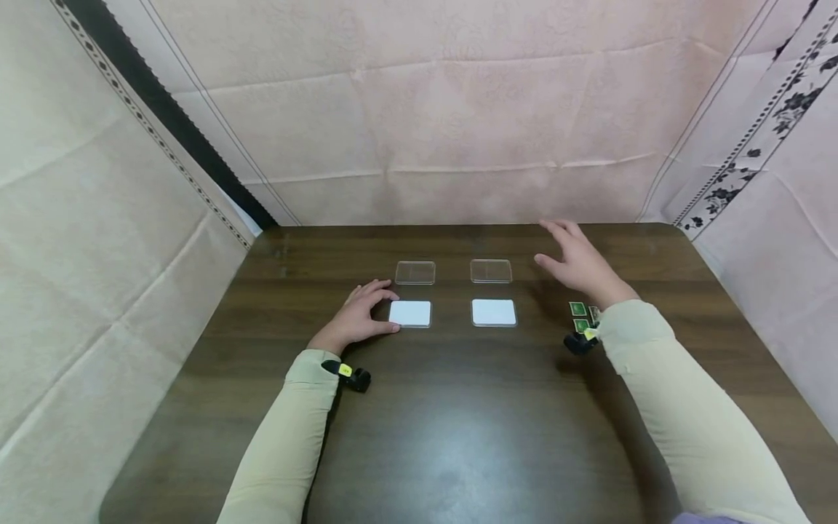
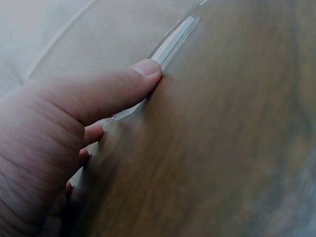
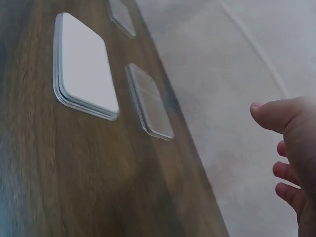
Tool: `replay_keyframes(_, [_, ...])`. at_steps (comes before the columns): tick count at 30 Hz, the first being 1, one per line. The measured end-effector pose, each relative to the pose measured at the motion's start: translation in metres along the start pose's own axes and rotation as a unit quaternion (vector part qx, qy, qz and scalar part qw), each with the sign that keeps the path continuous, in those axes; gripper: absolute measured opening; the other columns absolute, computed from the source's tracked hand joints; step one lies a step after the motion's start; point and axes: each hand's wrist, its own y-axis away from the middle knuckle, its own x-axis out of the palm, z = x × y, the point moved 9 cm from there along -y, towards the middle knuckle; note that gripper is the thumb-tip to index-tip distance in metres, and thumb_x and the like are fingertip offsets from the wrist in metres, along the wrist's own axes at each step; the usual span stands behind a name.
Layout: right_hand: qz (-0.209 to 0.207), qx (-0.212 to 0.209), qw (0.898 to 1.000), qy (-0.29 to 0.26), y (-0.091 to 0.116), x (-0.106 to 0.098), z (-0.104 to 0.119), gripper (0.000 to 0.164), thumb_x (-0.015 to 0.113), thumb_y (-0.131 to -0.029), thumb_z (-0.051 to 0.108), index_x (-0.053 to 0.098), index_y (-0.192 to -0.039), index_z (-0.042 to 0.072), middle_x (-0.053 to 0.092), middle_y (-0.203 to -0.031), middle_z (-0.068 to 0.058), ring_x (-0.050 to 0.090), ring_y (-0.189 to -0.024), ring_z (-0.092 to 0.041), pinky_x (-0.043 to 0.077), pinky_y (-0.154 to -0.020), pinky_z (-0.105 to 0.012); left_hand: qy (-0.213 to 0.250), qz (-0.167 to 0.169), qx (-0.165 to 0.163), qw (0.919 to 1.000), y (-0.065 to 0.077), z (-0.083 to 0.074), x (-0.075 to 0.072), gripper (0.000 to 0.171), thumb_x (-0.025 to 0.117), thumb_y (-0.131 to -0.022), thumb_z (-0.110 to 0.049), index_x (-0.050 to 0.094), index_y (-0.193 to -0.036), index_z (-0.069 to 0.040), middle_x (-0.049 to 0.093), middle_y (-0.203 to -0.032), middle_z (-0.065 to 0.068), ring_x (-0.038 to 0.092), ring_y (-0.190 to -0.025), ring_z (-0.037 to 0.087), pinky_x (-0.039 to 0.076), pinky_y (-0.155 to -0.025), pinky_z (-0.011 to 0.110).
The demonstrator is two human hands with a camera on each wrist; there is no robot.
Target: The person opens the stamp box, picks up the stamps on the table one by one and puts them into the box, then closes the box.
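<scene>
A white rectangular block, like a stack of blank cards (image 1: 410,314), sits in a shallow clear plastic case on the left. My left hand (image 1: 361,318) grips this case, its thumb along the near side and its fingers by the far left corner. In the left wrist view the thumb (image 2: 145,69) lies against the case's edge. A matching white stack (image 1: 494,312) lies to the right, untouched. My right hand (image 1: 578,263) is raised right of the clear plates, fingers spread and holding nothing; the right wrist view shows it (image 3: 298,143) apart from everything.
Two clear plastic plates or covers, left (image 1: 415,273) and right (image 1: 491,271), lie behind the white stacks. Several small green-patterned squares (image 1: 577,309) lie under my right wrist, partly hidden. The brown wooden table (image 1: 425,437) ends at a pale cloth backdrop (image 1: 458,145).
</scene>
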Motion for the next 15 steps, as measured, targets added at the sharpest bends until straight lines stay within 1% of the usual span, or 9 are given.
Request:
replay_keyframes(2, [-0.001, 0.008, 1.0, -0.007, 0.01, -0.005, -0.005, 0.071, 0.061, -0.101, 0.035, 0.029, -0.159, 0.01, 0.024, -0.16, -0.022, 0.031, -0.144, -0.043, 0.028, -0.113, -0.064, 0.002, -0.001, -0.002, 1.0, 0.0, 0.001, -0.001, 0.059, 0.081, -0.085, -0.042, 0.06, -0.134, -0.019, 0.033, -0.163, 0.007, 0.017, -0.154, 0.029, 0.005, -0.124, 0.048])
replay_keyframes(4, [-0.005, 0.014, 1.0, -0.011, 0.02, -0.011, -0.012, 0.07, 0.06, -0.102, 0.035, 0.03, -0.159, 0.009, 0.025, -0.159, -0.022, 0.033, -0.141, -0.044, 0.03, -0.111, -0.065, 0.004, -0.003, -0.003, 1.0, 0.0, 0.001, -0.001, 0.059, 0.081, -0.084, -0.043, 0.06, -0.134, -0.019, 0.033, -0.163, 0.007, 0.017, -0.154, 0.029, 0.005, -0.124, 0.048])
replay_keyframes(8, [-0.028, 0.014, 0.999, -0.016, 0.042, -0.022, -0.027, 0.066, 0.061, -0.102, 0.03, 0.033, -0.157, 0.007, 0.028, -0.156, -0.026, 0.041, -0.133, -0.047, 0.041, -0.1, -0.065, 0.005, -0.007, -0.004, 1.0, 0.0, -0.001, -0.002, 0.062, 0.08, -0.085, -0.044, 0.059, -0.136, -0.018, 0.034, -0.162, 0.008, 0.018, -0.153, 0.03, 0.005, -0.124, 0.05])
replay_keyframes(10, [-0.043, 0.012, 0.999, -0.019, 0.052, -0.028, -0.036, 0.065, 0.062, -0.101, 0.027, 0.035, -0.155, 0.004, 0.031, -0.154, -0.027, 0.043, -0.129, -0.049, 0.044, -0.094, -0.065, 0.015, -0.01, -0.008, 0.9998, 0.0, -0.003, -0.002, 0.062, 0.079, -0.085, -0.044, 0.058, -0.138, -0.017, 0.035, -0.161, 0.008, 0.019, -0.153, 0.03, 0.007, -0.124, 0.05])
replay_keyframes(13, [-0.064, 0.013, 0.998, -0.026, 0.067, -0.034, -0.05, 0.062, 0.064, -0.1, 0.023, 0.039, -0.153, 0.003, 0.036, -0.151, -0.029, 0.043, -0.128, -0.05, 0.045, -0.09, -0.066, 0.039, -0.019, -0.019, 0.9989, -0.001, -0.007, -0.001, 0.064, 0.078, -0.087, -0.044, 0.056, -0.141, -0.018, 0.038, -0.16, 0.006, 0.02, -0.153, 0.028, 0.01, -0.124, 0.05])
replay_keyframes(15, [-0.073, 0.014, 0.997, -0.028, 0.076, -0.036, -0.058, 0.059, 0.064, -0.1, 0.022, 0.041, -0.151, 0.001, 0.038, -0.149, -0.03, 0.042, -0.129, -0.052, 0.043, -0.091, -0.068, 0.053, -0.027, -0.02, 0.998, -0.002, -0.013, 0.001, 0.064, 0.077, -0.088, -0.043, 0.055, -0.142, -0.018, 0.041, -0.158, 0.005, 0.022, -0.153, 0.027, 0.011, -0.124, 0.049])
